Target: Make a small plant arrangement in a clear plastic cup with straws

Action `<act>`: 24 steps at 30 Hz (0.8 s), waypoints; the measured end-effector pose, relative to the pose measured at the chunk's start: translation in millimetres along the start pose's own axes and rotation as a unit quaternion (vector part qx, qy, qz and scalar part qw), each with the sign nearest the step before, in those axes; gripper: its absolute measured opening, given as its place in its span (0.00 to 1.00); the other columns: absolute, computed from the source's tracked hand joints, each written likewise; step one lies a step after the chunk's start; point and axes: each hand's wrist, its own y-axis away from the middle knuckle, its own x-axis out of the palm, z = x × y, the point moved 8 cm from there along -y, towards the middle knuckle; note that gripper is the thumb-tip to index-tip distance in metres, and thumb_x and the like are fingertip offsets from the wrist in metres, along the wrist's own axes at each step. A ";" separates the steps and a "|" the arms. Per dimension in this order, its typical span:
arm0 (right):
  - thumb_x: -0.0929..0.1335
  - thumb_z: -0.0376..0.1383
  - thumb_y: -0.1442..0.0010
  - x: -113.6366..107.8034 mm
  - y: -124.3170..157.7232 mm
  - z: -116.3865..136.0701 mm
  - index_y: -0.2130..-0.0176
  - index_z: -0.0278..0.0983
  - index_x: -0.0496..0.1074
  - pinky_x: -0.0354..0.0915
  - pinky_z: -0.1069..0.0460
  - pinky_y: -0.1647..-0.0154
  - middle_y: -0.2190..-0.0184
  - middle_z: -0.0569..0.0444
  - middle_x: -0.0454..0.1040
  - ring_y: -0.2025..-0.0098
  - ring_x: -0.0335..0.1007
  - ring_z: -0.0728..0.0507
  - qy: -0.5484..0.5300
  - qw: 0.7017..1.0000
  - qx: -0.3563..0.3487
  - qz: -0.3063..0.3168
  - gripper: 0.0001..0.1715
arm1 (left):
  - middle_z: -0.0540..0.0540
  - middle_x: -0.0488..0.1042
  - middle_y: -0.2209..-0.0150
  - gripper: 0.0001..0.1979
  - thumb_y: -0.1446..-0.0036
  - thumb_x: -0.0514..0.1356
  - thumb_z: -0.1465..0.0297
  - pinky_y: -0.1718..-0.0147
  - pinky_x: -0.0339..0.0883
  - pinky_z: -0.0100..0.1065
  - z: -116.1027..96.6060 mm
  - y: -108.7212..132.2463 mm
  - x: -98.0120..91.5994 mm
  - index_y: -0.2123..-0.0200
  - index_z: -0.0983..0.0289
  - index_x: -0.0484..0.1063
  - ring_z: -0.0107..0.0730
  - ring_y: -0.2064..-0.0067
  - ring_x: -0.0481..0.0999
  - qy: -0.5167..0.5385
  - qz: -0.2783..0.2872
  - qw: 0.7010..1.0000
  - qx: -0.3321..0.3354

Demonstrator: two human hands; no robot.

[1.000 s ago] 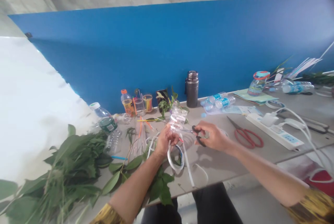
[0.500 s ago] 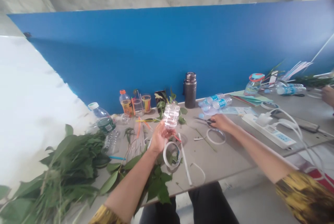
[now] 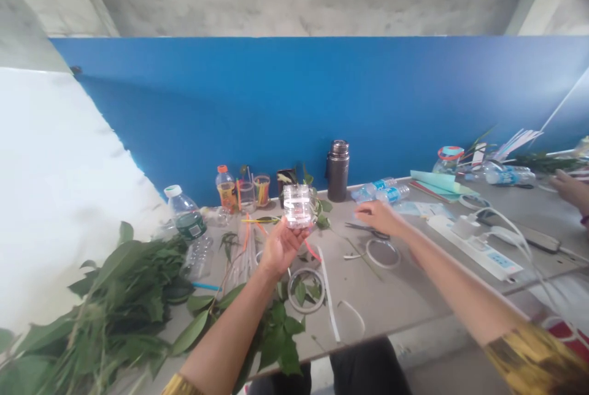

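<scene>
My left hand (image 3: 281, 248) holds a clear ribbed plastic bottle piece (image 3: 297, 206) upright over the middle of the table. White bands run around that piece. My right hand (image 3: 380, 218) is over black scissors (image 3: 368, 229) lying on the table; its fingers are bent and blurred, and whether they touch anything is unclear. Just below it lies a roll of tape (image 3: 383, 254). A second white tape roll (image 3: 306, 291) rests on leaves in front of my left hand, beside a white strip (image 3: 329, 294).
Leafy branches (image 3: 133, 291) cover the table's left side. A dark thermos (image 3: 338, 171) stands by the blue partition (image 3: 276, 100). Blue-labelled bottles (image 3: 391, 192) and a power strip (image 3: 473, 248) are on the right. Another person's hand (image 3: 569, 189) shows at the right edge.
My right hand has moved off the scissors' handles, up and to the left. The bottle piece in my left hand has turned a little. The view has tilted slightly upward.
</scene>
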 end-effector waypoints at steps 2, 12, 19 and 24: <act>0.66 0.46 0.37 16.0 3.9 42.9 0.54 0.36 0.80 0.70 0.48 0.59 0.59 0.47 0.82 0.60 0.77 0.40 -0.165 0.986 -0.013 -0.013 0.21 | 0.60 0.82 0.58 0.16 0.40 0.64 0.60 0.57 0.73 0.38 0.7 0.9 2.4 0.55 0.67 0.76 0.40 0.57 0.81 -0.010 0.009 1.000 0.005; 0.72 0.44 0.44 61.0 -19.9 126.3 0.49 0.36 0.76 0.71 0.46 0.54 0.51 0.46 0.78 0.50 0.75 0.37 -0.362 0.930 -0.034 -0.046 0.25 | 0.60 0.80 0.54 0.17 0.43 0.66 0.61 0.58 0.73 0.39 -25.2 5.0 1.6 0.54 0.65 0.77 0.41 0.57 0.80 -0.107 0.001 0.988 0.108; 0.71 0.47 0.39 82.8 -17.9 131.5 0.51 0.39 0.77 0.70 0.44 0.49 0.53 0.48 0.80 0.50 0.76 0.36 -0.494 0.866 -0.073 -0.016 0.20 | 0.61 0.81 0.56 0.19 0.45 0.66 0.60 0.59 0.71 0.36 -38.1 6.8 -6.5 0.54 0.65 0.80 0.42 0.57 0.79 -0.298 -0.039 0.944 0.138; 0.72 0.49 0.39 96.8 -11.0 123.8 0.51 0.39 0.76 0.69 0.45 0.48 0.53 0.48 0.80 0.51 0.75 0.37 -0.537 0.840 -0.080 -0.031 0.21 | 0.59 0.81 0.57 0.17 0.43 0.64 0.62 0.54 0.71 0.38 -37.5 11.4 -1.3 0.54 0.64 0.80 0.43 0.54 0.78 -0.361 -0.056 0.920 0.141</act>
